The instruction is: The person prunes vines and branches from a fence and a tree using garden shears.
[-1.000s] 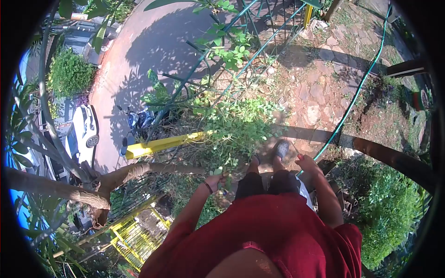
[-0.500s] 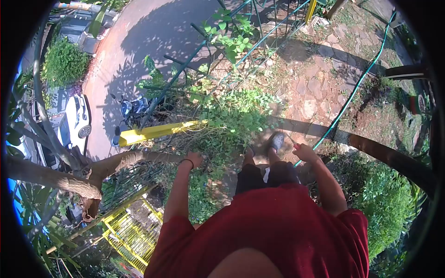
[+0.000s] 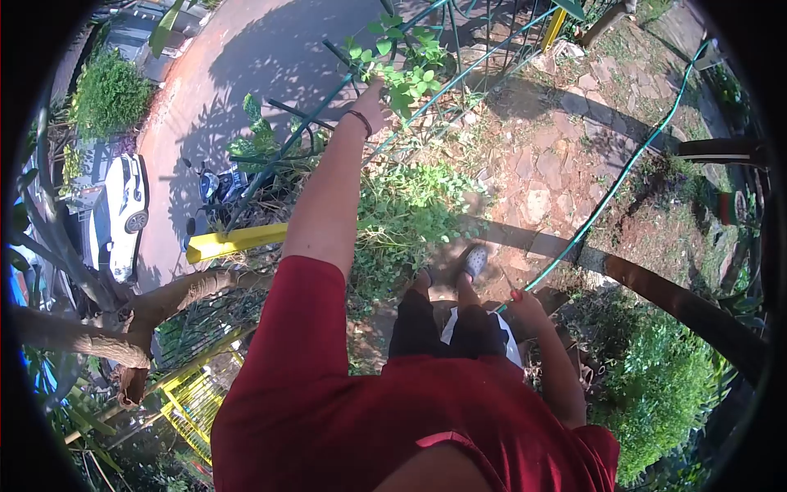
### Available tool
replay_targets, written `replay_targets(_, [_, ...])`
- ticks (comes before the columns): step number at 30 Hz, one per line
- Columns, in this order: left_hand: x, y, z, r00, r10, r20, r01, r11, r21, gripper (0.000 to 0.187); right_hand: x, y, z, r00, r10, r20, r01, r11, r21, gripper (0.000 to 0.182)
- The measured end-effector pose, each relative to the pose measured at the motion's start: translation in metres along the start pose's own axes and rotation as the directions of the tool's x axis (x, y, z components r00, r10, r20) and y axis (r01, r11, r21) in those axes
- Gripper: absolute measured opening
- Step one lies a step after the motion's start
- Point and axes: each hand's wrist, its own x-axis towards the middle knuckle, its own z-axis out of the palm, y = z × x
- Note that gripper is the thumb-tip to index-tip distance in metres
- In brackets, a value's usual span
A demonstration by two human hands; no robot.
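Observation:
My left hand [image 3: 373, 108], with a dark band at the wrist, is stretched far forward to a leafy green plant [image 3: 402, 80] by the green metal fence [image 3: 329, 100]. Its fingers look apart at the lower leaves, and nothing shows in them. Low on the right, my right hand [image 3: 529, 312] is closed round a small tool with a red handle [image 3: 516, 294]; its far end is too small to make out. A green hose [image 3: 611, 195] runs close beside this hand.
A yellow beam [image 3: 238, 243] and tree branches [image 3: 193, 289] lie on the left, with a yellow rack [image 3: 195, 414] below. Weeds [image 3: 410, 205] grow near my feet beside the stone path [image 3: 537, 201]. A motorcycle [image 3: 223, 187] and white car [image 3: 125, 213] stand beyond the fence.
My left hand has moved forward from beside the branch up to the leafy plant. The right hand still grips the red handle and sits slightly lower in view.

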Motion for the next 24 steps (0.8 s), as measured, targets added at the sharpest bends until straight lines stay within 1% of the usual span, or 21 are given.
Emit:
replay_targets(1, [0.016, 0.000, 0.009, 0.986, 0.029, -0.161, -0.025, 0.999, 0.026, 0.078, -0.005, 0.001, -0.002, 1.000, 0.030, -0.003, -0.030, 0.999, 0.011, 0.056])
replay_targets(3, [0.008, 0.013, 0.032, 0.990, 0.094, -0.106, -0.102, 0.992, -0.069, 0.088, 0.005, 0.026, 0.012, 1.000, 0.006, -0.005, -0.007, 0.996, -0.085, 0.057])
replay_targets(4, [0.005, 0.016, 0.039, 0.985, 0.162, -0.062, -0.170, 0.972, -0.161, 0.100, -0.007, 0.011, -0.001, 0.989, 0.142, 0.043, -0.140, 0.989, -0.041, 0.056])
replay_targets(6, [0.033, 0.018, 0.036, 0.972, 0.177, -0.157, -0.192, 0.977, -0.089, 0.094, -0.004, 0.027, 0.007, 0.995, 0.101, 0.007, -0.101, 0.995, 0.013, 0.055])
replay_targets(7, [0.048, 0.018, 0.029, 0.990, 0.113, -0.080, -0.120, 0.988, -0.096, 0.084, 0.000, 0.037, 0.011, 0.997, 0.078, 0.004, -0.078, 0.997, 0.029, 0.067])
replay_targets(8, [0.068, 0.020, 0.017, 0.999, 0.051, -0.003, -0.051, 0.994, -0.096, 0.075, 0.002, 0.037, 0.009, 0.997, 0.077, 0.007, -0.077, 0.997, 0.021, 0.067])
replay_targets(9, [0.128, 0.009, -0.010, 0.910, 0.349, 0.223, -0.406, 0.646, 0.647, 0.052, 0.000, 0.034, 0.007, 0.995, 0.101, 0.020, -0.101, 0.995, 0.011, 0.067])
replay_targets(10, [0.179, -0.001, -0.034, 0.687, 0.597, 0.416, -0.367, -0.209, 0.906, 0.034, -0.004, 0.031, 0.005, 0.991, 0.129, 0.031, -0.129, 0.992, 0.001, 0.066])
replay_targets(11, [0.164, -0.001, -0.015, 0.781, 0.558, 0.281, -0.076, -0.363, 0.929, 0.033, -0.006, 0.026, 0.002, 0.993, 0.114, 0.023, -0.114, 0.993, -0.001, 0.064])
replay_targets(12, [0.149, 0.000, 0.005, 0.830, 0.544, 0.124, 0.207, -0.506, 0.837, 0.034, -0.004, 0.024, 0.002, 0.993, 0.114, 0.023, -0.114, 0.993, -0.001, 0.064])
replay_targets(13, [0.116, -0.007, 0.022, 0.785, 0.613, 0.085, 0.182, -0.361, 0.915, 0.030, -0.001, 0.026, 0.002, 0.994, 0.110, 0.021, -0.110, 0.994, 0.020, 0.063])
replay_targets(14, [0.079, -0.018, 0.038, 0.699, 0.707, 0.106, 0.015, -0.163, 0.987, 0.028, 0.002, 0.028, 0.001, 0.995, 0.102, 0.020, -0.103, 0.994, 0.039, 0.063])
replay_targets(16, [0.033, -0.042, 0.057, 0.606, 0.750, 0.264, -0.266, -0.121, 0.956, 0.026, -0.002, 0.015, -0.006, 0.996, 0.080, -0.026, -0.080, 0.997, 0.005, 0.060])
replay_targets(17, [0.015, -0.062, 0.058, 0.620, 0.682, 0.389, -0.355, -0.198, 0.914, 0.027, -0.003, 0.007, -0.008, 0.996, 0.051, -0.067, -0.053, 0.998, -0.029, 0.056])
replay_targets(18, [0.039, -0.108, 0.034, 0.526, 0.599, 0.604, -0.560, -0.291, 0.776, 0.035, -0.001, 0.003, -0.009, 0.997, 0.049, -0.061, -0.051, 0.998, -0.031, 0.056])
replay_targets(19, [0.010, -0.127, 0.036, 0.649, 0.288, 0.704, -0.581, -0.409, 0.704, 0.033, 0.001, 0.002, -0.011, 0.996, 0.084, -0.041, -0.085, 0.996, -0.020, 0.057])
replay_targets(20, [0.004, -0.177, 0.021, 0.631, 0.197, 0.751, -0.631, -0.433, 0.644, 0.026, 0.003, -0.002, -0.014, 0.993, 0.115, -0.023, -0.115, 0.993, -0.008, 0.059])
replay_targets(21, [-0.033, -0.207, 0.028, 0.807, -0.088, 0.584, -0.563, -0.412, 0.716, 0.025, 0.000, -0.010, -0.021, 0.991, 0.132, 0.003, -0.132, 0.991, 0.022, 0.057])
replay_targets(22, [-0.043, -0.246, 0.022, 0.819, -0.284, 0.498, -0.571, -0.486, 0.662, 0.024, 0.001, -0.013, -0.022, 0.991, 0.133, -0.006, -0.132, 0.991, 0.026, 0.057])
replay_targets(23, [-0.071, -0.282, 0.006, 0.763, -0.297, 0.575, -0.647, -0.372, 0.666, 0.020, 0.001, -0.014, -0.022, 0.992, 0.122, -0.022, -0.122, 0.992, 0.019, 0.057])
replay_targets(24, [-0.086, -0.325, -0.007, 0.804, -0.315, 0.505, -0.595, -0.402, 0.696, 0.029, 0.001, -0.015, -0.020, 0.993, 0.111, -0.032, -0.111, 0.994, 0.013, 0.057])
